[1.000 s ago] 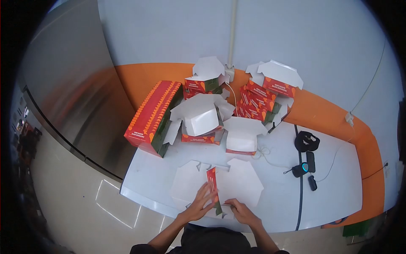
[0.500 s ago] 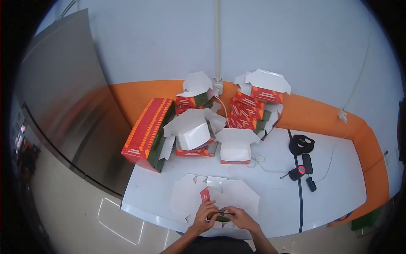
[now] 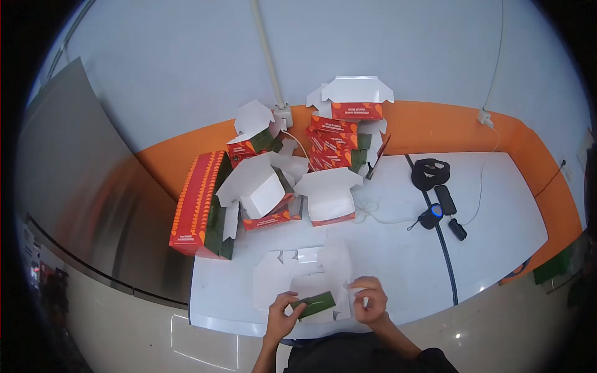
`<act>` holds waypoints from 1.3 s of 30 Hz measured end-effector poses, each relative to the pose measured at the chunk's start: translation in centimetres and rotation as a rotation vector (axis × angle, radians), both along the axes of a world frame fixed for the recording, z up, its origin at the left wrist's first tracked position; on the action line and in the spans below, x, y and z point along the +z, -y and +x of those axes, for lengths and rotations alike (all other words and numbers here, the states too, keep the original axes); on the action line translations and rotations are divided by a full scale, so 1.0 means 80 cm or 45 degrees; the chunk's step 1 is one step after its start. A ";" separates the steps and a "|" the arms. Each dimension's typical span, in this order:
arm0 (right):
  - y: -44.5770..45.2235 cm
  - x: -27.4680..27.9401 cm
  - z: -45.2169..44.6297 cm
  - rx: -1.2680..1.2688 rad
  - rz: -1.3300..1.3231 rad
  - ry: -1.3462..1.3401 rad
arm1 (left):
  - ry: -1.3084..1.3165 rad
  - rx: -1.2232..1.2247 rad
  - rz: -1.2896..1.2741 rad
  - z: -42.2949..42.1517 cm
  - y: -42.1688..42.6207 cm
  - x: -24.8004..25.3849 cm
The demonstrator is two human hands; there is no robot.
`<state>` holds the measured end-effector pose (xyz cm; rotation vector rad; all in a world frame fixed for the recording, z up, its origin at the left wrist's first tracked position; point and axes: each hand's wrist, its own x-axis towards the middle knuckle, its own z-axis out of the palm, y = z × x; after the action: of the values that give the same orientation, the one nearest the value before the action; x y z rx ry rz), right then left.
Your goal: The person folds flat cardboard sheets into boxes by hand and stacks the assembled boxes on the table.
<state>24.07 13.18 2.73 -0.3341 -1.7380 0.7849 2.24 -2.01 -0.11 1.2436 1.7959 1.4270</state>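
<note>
An unfolded cardboard box blank (image 3: 268,283), white on its inner face, lies at the table's front edge. My left hand (image 3: 283,316) pinches its green side panel (image 3: 320,303), which stands raised with the printed face showing. My right hand (image 3: 371,301) is just right of the blank, its fingers bent and apart, with nothing visible between them. Beside it, the blank's right white flap (image 3: 336,261) is blurred.
Folded red boxes (image 3: 333,143) are stacked at the back, and a long red box (image 3: 198,205) stands left. An open white-lined box (image 3: 329,202) sits mid-table. A black strap (image 3: 430,174), a small dark device (image 3: 430,216) and cables lie right.
The view has shifted. My right hand has come away from the green panel toward the right, while my left hand keeps hold of it. The small red panel has dropped from sight.
</note>
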 end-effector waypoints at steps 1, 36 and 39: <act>-0.004 -0.008 0.002 -0.065 -0.047 -0.099 | 0.104 0.080 0.043 0.002 -0.001 -0.004; -0.029 -0.049 -0.013 0.531 -0.645 0.363 | -0.241 -0.222 -0.047 0.041 -0.040 0.044; -0.036 -0.048 -0.010 0.503 -0.522 0.586 | -0.365 -0.287 -0.001 0.032 -0.049 0.055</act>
<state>23.27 16.10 -1.10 -0.4814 -2.0982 1.4489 4.83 1.93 4.30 1.6616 1.7642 1.1694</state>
